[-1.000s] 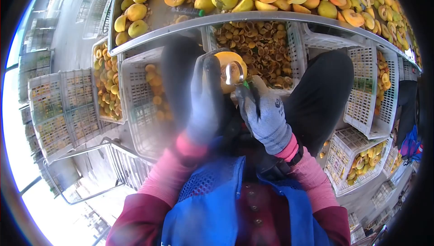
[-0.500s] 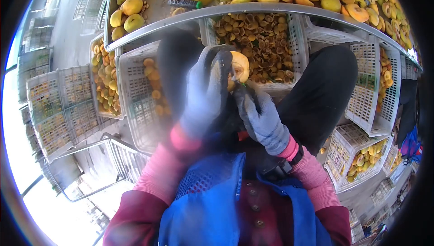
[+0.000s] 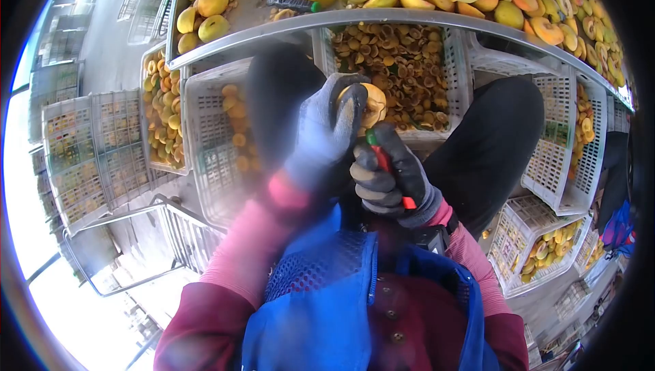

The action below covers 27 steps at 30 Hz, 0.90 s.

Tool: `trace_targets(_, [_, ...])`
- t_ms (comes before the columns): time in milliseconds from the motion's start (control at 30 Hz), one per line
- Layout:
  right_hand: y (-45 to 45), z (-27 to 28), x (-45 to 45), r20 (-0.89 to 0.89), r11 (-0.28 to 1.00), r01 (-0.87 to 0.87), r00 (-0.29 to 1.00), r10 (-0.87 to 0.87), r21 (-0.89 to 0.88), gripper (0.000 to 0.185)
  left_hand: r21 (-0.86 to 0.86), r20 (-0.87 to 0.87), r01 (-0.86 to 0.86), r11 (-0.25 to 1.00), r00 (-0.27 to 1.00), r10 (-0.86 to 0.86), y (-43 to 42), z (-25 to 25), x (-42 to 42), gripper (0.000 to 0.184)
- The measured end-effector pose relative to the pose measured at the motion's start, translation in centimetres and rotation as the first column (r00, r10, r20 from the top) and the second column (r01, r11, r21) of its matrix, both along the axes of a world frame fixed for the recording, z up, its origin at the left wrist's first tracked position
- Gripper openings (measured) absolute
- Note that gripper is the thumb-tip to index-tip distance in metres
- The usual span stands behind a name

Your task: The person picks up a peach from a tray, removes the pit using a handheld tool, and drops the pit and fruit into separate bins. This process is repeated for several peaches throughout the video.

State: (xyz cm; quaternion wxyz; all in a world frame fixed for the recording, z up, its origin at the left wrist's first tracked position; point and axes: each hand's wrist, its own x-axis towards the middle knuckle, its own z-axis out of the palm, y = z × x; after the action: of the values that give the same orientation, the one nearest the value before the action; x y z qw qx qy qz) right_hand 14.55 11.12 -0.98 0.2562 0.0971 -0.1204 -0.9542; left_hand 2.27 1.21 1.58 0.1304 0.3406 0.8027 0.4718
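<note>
A halved yellow fruit [image 3: 373,106] is gripped in my gloved left hand [image 3: 327,122], its cut face turned to the right. Just below and to the right, my gloved right hand [image 3: 392,176] is wrapped round a tool with a red and green handle [image 3: 382,158]. The tool's green end points up toward the fruit; its metal part cannot be made out. Both hands are over my lap, above and left of my right knee. Beyond them stands a crate of brown fruit scraps [image 3: 392,64].
A metal-edged table [image 3: 327,18] across the top bears many halved fruits and a dark bottle [image 3: 293,4]. Crates of fruit stand at left [image 3: 162,115] and at right [image 3: 546,251]. A metal-framed rack [image 3: 184,234] is at lower left.
My right hand has turned over, so the red and green handle now shows in its closed fingers. The metal loop seen earlier at the fruit is no longer visible. My left hand still holds the fruit.
</note>
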Motion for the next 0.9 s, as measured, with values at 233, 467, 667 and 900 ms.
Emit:
trace_targets(233, [-0.6,0.4,-0.3,-0.025,0.997,-0.026,0.999,0.024,-0.071,0.046,0.103,0.110,0.038,0.994,0.993,-0.050,-1.2,-0.5,-0.9,0.030])
trace_targets(467, [-1.2,-0.5,-0.1,-0.093,0.963,0.028,0.994,-0.054,-0.268,0.047,0.303,0.193,-0.150,0.941,0.977,0.093,-0.1,-0.8,1.7,0.024])
trace_targets(667, [-1.5,-1.6,0.1,-0.109,0.955,0.051,0.990,-0.086,-0.293,0.048,0.338,0.405,-0.235,0.911,0.910,0.084,0.1,-3.2,1.8,0.018])
trace_targets(900, [0.1,-2.1,-0.1,-0.297,0.965,0.132,0.934,-0.198,-0.226,0.045,0.277,0.542,-0.333,0.901,0.829,0.139,-0.3,-4.2,1.5,0.018])
